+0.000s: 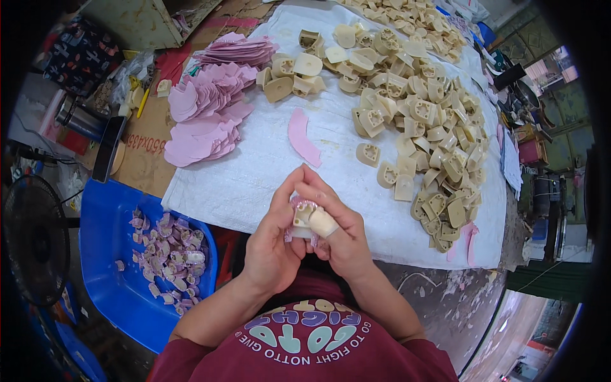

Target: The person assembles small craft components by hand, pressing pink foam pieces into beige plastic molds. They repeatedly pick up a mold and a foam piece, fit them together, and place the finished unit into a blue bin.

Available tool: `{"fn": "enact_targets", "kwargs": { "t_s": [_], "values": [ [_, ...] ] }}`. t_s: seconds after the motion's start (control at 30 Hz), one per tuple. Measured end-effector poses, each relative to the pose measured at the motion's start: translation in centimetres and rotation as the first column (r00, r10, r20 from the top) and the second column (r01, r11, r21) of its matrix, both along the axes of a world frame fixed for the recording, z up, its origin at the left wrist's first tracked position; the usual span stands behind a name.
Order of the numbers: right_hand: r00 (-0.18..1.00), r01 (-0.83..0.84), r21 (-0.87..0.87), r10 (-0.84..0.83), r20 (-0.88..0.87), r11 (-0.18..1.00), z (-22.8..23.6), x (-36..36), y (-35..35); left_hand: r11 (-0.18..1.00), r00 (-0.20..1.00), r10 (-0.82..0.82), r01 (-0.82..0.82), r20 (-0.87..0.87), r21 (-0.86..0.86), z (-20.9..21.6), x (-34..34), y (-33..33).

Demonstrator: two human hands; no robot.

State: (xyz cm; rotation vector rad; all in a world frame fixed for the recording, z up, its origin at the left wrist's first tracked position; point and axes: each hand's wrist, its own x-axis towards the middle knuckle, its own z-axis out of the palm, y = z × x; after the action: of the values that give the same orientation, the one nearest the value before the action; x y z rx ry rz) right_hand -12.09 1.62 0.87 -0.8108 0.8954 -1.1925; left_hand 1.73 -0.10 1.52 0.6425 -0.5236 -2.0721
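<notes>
My left hand [267, 248] and my right hand [349, 239] close together around a beige plastic shoe heel [303, 213] in front of my chest, at the table's near edge. Shiny pink-purple covering wraps the heel's rim. A pale wrap covers my right thumb, which presses on the heel's face. Fingers hide part of the piece. Just beyond my fingertips, a curved pink strip [299, 137] lies alone on the white cloth [267, 191]. Bare beige heels [433, 121] are heaped at the right and far side. Overlapping pink cut pieces [210, 95] lie at the left.
A blue tub [105, 254] at the lower left holds several covered heels [168, 248]. Cardboard [143, 149] lies left of the cloth, bearing a yellow pen [143, 102] and a dark phone-like slab [109, 149]. A black fan [35, 235] stands far left.
</notes>
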Motion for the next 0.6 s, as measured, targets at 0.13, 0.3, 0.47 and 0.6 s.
{"fn": "enact_targets", "kwargs": {
  "t_s": [0.13,0.3,0.47,0.6],
  "values": [
    [0.995,-0.058,-0.02,0.059,0.077,0.998,-0.7,-0.8,-0.6,1.0,1.0,0.005,-0.005,-0.002,0.003,-0.2,-0.4,-0.4],
    [0.97,0.078,-0.119,-0.103,-0.22,0.99,-3.2,0.5,-0.9,0.998,0.979,0.021,-0.007,0.203,-0.068,-1.5,-1.2,-0.9],
    [0.975,-0.088,-0.008,0.084,-0.206,0.996,-1.7,-0.8,-1.0,1.0,0.998,0.006,-0.008,0.064,0.028,-1.0,-0.8,-1.1],
    [0.817,-0.16,-0.323,-0.058,-0.574,0.933,-2.2,-1.4,-1.0,0.984,0.975,-0.157,0.168,0.158,-0.058,-2.1,0.3,-1.6]
  ]
}}
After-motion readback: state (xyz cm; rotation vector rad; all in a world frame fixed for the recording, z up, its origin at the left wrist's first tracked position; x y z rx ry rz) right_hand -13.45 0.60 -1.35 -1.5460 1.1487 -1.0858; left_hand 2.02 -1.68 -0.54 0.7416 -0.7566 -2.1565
